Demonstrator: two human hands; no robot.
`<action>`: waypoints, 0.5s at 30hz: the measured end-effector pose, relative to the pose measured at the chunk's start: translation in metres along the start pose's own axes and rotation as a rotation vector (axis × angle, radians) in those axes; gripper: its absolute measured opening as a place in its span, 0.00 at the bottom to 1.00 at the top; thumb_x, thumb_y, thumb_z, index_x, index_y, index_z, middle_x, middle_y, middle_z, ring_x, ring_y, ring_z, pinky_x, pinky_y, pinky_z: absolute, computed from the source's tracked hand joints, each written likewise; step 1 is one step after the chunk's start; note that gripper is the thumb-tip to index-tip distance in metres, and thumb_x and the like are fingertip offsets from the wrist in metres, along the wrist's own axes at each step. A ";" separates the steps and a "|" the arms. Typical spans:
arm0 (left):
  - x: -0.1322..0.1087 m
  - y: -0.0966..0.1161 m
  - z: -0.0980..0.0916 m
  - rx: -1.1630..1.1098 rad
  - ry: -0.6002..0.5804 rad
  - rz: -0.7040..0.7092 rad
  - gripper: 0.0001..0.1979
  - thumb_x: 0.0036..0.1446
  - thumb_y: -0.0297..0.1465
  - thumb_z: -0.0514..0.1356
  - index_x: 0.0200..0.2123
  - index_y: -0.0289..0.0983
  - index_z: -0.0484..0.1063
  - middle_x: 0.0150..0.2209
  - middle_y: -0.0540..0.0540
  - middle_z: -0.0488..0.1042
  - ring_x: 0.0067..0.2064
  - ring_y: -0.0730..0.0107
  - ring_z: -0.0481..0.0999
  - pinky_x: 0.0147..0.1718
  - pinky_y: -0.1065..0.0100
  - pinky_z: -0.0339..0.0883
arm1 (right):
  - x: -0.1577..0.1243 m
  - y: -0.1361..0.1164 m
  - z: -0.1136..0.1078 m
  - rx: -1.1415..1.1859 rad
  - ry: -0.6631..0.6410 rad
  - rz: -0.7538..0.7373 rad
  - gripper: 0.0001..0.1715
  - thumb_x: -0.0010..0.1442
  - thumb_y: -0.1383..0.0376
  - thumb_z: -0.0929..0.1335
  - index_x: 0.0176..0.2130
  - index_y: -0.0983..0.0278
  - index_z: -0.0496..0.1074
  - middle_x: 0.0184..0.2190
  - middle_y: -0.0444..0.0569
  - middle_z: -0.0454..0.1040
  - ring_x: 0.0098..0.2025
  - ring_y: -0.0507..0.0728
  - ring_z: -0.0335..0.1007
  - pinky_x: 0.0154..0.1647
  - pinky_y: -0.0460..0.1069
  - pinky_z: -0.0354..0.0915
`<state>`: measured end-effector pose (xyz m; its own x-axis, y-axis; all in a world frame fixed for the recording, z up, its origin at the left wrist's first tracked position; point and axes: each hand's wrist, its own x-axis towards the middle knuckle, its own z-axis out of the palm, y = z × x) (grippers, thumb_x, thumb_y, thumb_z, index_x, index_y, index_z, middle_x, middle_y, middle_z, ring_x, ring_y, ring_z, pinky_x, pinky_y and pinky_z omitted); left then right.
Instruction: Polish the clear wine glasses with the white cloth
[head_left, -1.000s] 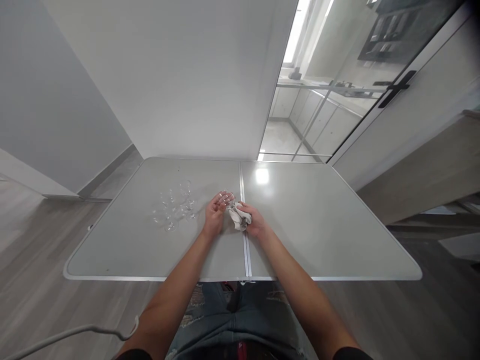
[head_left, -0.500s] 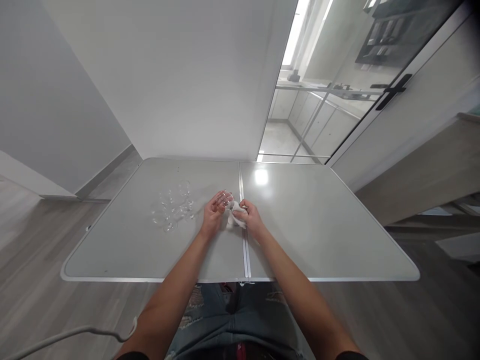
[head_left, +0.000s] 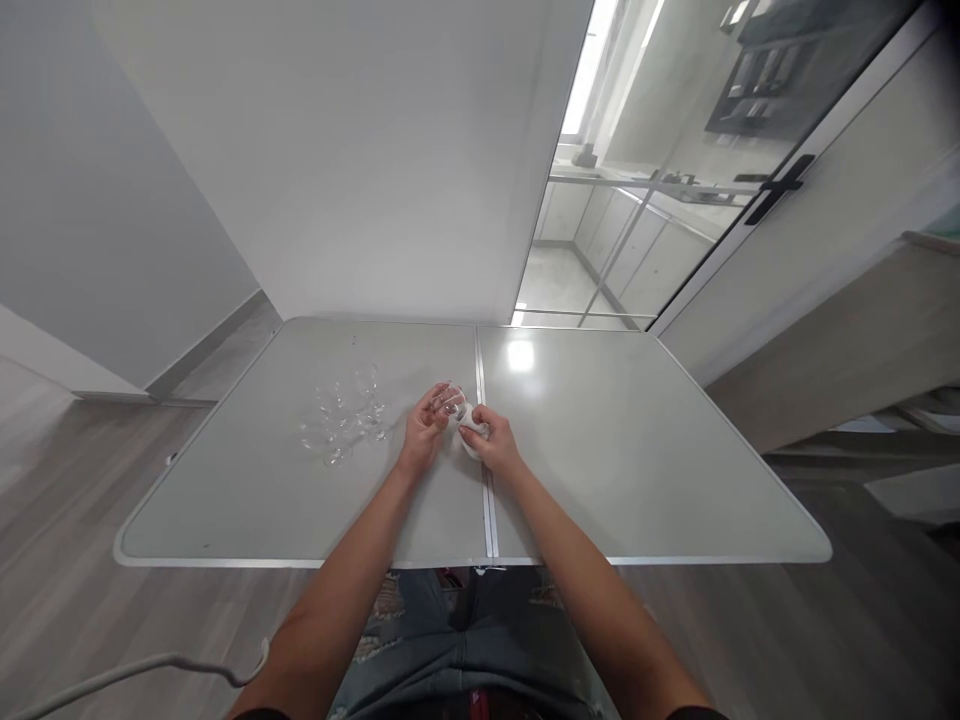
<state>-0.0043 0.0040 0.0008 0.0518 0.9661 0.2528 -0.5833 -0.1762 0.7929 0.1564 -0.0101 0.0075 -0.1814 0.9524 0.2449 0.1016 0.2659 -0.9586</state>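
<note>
Over the middle of the table, my left hand (head_left: pixel 422 428) has its fingers wrapped round the bowl of a clear glass (head_left: pixel 451 399). A white cloth (head_left: pixel 466 420) is bunched against the right end of that glass, pinched in my right hand (head_left: pixel 493 441). The cloth and fingers hide the glass's lower part, so its full shape cannot be made out. To the left of my hands, several clear glasses (head_left: pixel 352 415) stand or lie close together; their outlines are faint against the pale top.
The pale folding table (head_left: pixel 645 450) has a metal seam (head_left: pixel 489 500) down its middle and a metal rim. A white wall (head_left: pixel 375 180) rises behind it. At the right is a glazed door with a black handle (head_left: pixel 780 188). A grey cable (head_left: pixel 150 662) hangs at lower left.
My right hand and the cloth have shifted slightly left, and the cloth is gathered tighter round the glass. My left hand keeps its hold. The view has moved slightly.
</note>
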 end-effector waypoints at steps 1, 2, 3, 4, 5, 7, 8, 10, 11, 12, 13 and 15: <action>-0.001 0.001 0.000 -0.013 -0.030 -0.017 0.36 0.47 0.41 0.75 0.57 0.37 0.71 0.58 0.32 0.74 0.56 0.51 0.78 0.61 0.51 0.65 | 0.000 -0.002 -0.002 0.168 -0.051 0.097 0.13 0.55 0.58 0.72 0.30 0.61 0.66 0.24 0.42 0.65 0.27 0.52 0.60 0.30 0.47 0.59; -0.002 0.002 0.000 -0.026 -0.055 -0.030 0.37 0.46 0.42 0.75 0.58 0.37 0.71 0.58 0.32 0.74 0.55 0.50 0.78 0.61 0.51 0.65 | 0.000 -0.003 -0.004 0.338 -0.109 0.195 0.14 0.54 0.56 0.73 0.33 0.61 0.67 0.25 0.42 0.67 0.26 0.52 0.61 0.29 0.47 0.60; -0.003 0.003 0.001 -0.037 -0.072 -0.039 0.37 0.46 0.42 0.75 0.58 0.37 0.71 0.58 0.32 0.74 0.55 0.49 0.78 0.61 0.50 0.65 | 0.000 -0.005 -0.005 0.488 -0.170 0.285 0.16 0.54 0.55 0.73 0.37 0.61 0.69 0.26 0.42 0.68 0.25 0.52 0.62 0.28 0.47 0.61; -0.003 0.004 0.001 -0.043 -0.080 -0.045 0.38 0.45 0.42 0.75 0.58 0.37 0.71 0.58 0.31 0.74 0.55 0.48 0.78 0.60 0.50 0.65 | 0.000 -0.006 -0.007 0.599 -0.225 0.359 0.19 0.54 0.55 0.74 0.41 0.61 0.70 0.28 0.43 0.70 0.25 0.52 0.63 0.28 0.48 0.63; -0.003 0.004 0.001 -0.045 -0.079 -0.048 0.38 0.45 0.43 0.75 0.58 0.37 0.71 0.58 0.31 0.74 0.55 0.48 0.78 0.60 0.49 0.66 | 0.000 -0.006 -0.008 0.662 -0.263 0.409 0.22 0.53 0.54 0.74 0.44 0.60 0.70 0.29 0.43 0.71 0.25 0.52 0.64 0.28 0.48 0.64; -0.003 0.002 0.001 -0.031 -0.058 -0.043 0.38 0.45 0.43 0.75 0.57 0.36 0.71 0.58 0.31 0.74 0.55 0.48 0.78 0.60 0.50 0.66 | 0.000 -0.005 -0.007 0.646 -0.262 0.416 0.21 0.53 0.54 0.74 0.43 0.60 0.69 0.28 0.42 0.70 0.24 0.52 0.63 0.27 0.48 0.63; -0.002 0.001 0.000 -0.014 -0.035 -0.031 0.37 0.45 0.43 0.75 0.57 0.36 0.72 0.57 0.31 0.74 0.55 0.49 0.78 0.60 0.51 0.66 | 0.000 -0.004 -0.006 0.567 -0.215 0.370 0.18 0.53 0.54 0.74 0.39 0.60 0.69 0.26 0.42 0.69 0.24 0.52 0.62 0.27 0.48 0.62; 0.001 -0.003 -0.001 0.035 0.025 0.005 0.35 0.46 0.41 0.75 0.56 0.36 0.72 0.56 0.32 0.76 0.54 0.50 0.79 0.59 0.52 0.67 | 0.000 0.000 -0.002 0.291 -0.064 0.197 0.15 0.53 0.56 0.73 0.32 0.60 0.66 0.25 0.42 0.67 0.27 0.53 0.61 0.28 0.47 0.60; 0.002 -0.004 -0.001 0.060 0.055 0.024 0.34 0.46 0.40 0.75 0.56 0.36 0.73 0.55 0.33 0.76 0.54 0.51 0.79 0.59 0.53 0.67 | 0.000 0.001 0.001 0.126 0.008 0.091 0.13 0.54 0.58 0.73 0.29 0.61 0.66 0.25 0.42 0.67 0.29 0.53 0.62 0.30 0.48 0.60; 0.003 -0.006 -0.001 0.078 0.080 0.042 0.34 0.47 0.39 0.75 0.55 0.37 0.73 0.54 0.33 0.77 0.53 0.52 0.79 0.58 0.54 0.68 | 0.000 0.002 0.002 -0.028 0.063 -0.008 0.11 0.55 0.60 0.72 0.28 0.61 0.66 0.27 0.44 0.67 0.32 0.55 0.63 0.33 0.48 0.60; 0.004 -0.007 -0.002 0.087 0.096 0.054 0.33 0.47 0.38 0.75 0.56 0.37 0.72 0.54 0.34 0.77 0.53 0.53 0.80 0.58 0.55 0.68 | -0.001 0.003 0.004 -0.150 0.094 -0.087 0.09 0.55 0.62 0.70 0.28 0.61 0.67 0.29 0.45 0.68 0.35 0.55 0.63 0.36 0.48 0.60; 0.004 -0.006 -0.003 0.074 0.097 0.052 0.34 0.47 0.38 0.75 0.56 0.37 0.72 0.55 0.34 0.76 0.54 0.53 0.79 0.58 0.54 0.68 | -0.001 0.003 0.005 -0.245 0.094 -0.148 0.07 0.57 0.64 0.69 0.28 0.62 0.67 0.29 0.46 0.68 0.36 0.56 0.63 0.37 0.48 0.60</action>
<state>-0.0026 0.0091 -0.0049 -0.0575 0.9683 0.2432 -0.5214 -0.2369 0.8198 0.1518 -0.0114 0.0038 -0.1219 0.9072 0.4028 0.3162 0.4201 -0.8506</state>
